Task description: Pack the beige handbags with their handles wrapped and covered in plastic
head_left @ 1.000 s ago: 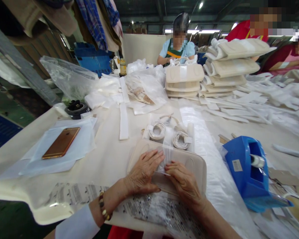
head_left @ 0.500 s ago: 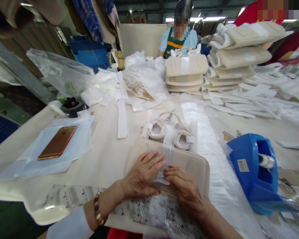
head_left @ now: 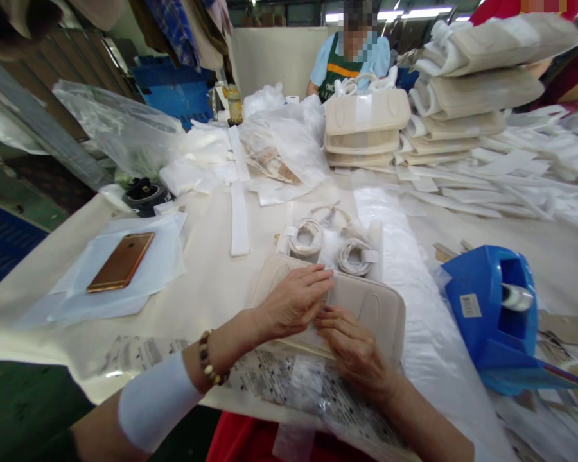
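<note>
A beige bag (head_left: pixel 370 321) lies flat on the table in front of me, with a translucent white strip (head_left: pixel 331 247) running over its middle. My left hand (head_left: pixel 293 301) rests across the strip, fingers stretched out and close together. Just right of it, my right hand (head_left: pixel 354 343) has curled fingers at the strip on the bag's front; its fingertips are partly hidden. Behind the bag's upper edge lie two wrapped beige coils of strap or cord (head_left: pixel 306 236). Printed clear plastic (head_left: pixel 274 372) sticks out under the bag's near edge.
A phone (head_left: pixel 121 262) lies on white sheets at left. A blue tape dispenser (head_left: pixel 491 314) stands at right beside white foam wrap (head_left: pixel 390 237). Stacked beige bags (head_left: pixel 366 112), loose white strips and a co-worker (head_left: pixel 349 58) are at the back.
My left hand has slid up and to the right, nearer my right hand, covering more of the strip. My right hand stays nearly in place. The view has tilted down slightly.
</note>
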`<state>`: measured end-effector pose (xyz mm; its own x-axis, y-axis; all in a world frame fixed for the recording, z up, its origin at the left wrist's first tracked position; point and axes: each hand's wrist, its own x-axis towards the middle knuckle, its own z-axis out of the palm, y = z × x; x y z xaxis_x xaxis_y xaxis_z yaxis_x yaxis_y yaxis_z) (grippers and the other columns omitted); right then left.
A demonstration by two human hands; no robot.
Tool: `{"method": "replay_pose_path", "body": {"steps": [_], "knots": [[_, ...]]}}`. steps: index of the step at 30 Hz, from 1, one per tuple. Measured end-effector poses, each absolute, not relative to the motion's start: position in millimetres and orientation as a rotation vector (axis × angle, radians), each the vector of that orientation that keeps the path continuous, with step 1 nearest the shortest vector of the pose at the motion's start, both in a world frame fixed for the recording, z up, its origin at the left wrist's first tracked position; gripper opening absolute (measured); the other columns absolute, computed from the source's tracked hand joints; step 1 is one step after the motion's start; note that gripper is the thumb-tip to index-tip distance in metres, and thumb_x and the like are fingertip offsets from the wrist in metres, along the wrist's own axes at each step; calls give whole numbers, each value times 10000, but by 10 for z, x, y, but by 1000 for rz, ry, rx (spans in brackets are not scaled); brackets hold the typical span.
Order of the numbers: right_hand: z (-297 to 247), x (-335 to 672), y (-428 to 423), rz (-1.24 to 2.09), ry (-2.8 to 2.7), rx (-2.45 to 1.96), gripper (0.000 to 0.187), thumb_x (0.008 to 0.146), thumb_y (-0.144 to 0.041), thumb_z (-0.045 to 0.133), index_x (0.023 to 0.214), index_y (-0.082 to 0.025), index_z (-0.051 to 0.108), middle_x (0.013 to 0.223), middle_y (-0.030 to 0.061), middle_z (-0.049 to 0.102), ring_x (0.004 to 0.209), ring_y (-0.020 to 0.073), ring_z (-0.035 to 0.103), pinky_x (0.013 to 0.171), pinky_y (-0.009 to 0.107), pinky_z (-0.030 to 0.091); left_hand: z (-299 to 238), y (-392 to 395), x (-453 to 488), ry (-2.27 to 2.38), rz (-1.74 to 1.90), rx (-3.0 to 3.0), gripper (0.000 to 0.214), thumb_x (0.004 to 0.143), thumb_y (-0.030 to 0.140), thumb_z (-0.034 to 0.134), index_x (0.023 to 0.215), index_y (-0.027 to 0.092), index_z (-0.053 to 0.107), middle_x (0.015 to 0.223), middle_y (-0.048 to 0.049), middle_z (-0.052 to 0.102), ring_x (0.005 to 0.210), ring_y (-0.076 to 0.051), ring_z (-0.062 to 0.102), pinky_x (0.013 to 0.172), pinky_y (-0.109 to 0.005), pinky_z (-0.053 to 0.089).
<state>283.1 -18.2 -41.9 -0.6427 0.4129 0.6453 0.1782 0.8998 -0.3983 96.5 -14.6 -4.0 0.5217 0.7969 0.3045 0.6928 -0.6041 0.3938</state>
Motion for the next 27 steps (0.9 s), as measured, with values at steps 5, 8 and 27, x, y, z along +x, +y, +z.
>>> {"method": "replay_pose_path", "body": {"steps": [5, 8, 27], "knots": [[-470, 2866, -301, 194, -2335, -426, 309, 838, -3, 399, 1060, -93, 593, 981, 110, 696, 1003, 200, 615, 919, 373, 516, -242, -84, 1023, 1260, 423, 2803, 407, 888, 183, 447, 1281, 79, 429, 1386, -159, 429, 1325, -265, 324, 1069, -428, 324], [-445, 2947, -492, 208, -2428, -484, 327, 838, -23, 397, 1095, -100, 585, 1047, 116, 683, 1057, 205, 595, 946, 401, 495, -260, -126, 968, 1240, 302, 2844, 492, 885, 276, 505, 1321, 89, 380, 1425, -159, 372, 1344, -267, 286, 1089, -413, 284], [-383, 2799, -1330, 154, -2290, -474, 303, 866, -7, 343, 834, -108, 626, 660, 47, 601, 657, 145, 541, 638, 272, 438, -2, -250, 1019, 1293, -25, 2743, 1019, 616, 504, 773, 1389, 82, 260, 1486, -202, 191, 1380, -324, 157, 1108, -480, 163]]}}
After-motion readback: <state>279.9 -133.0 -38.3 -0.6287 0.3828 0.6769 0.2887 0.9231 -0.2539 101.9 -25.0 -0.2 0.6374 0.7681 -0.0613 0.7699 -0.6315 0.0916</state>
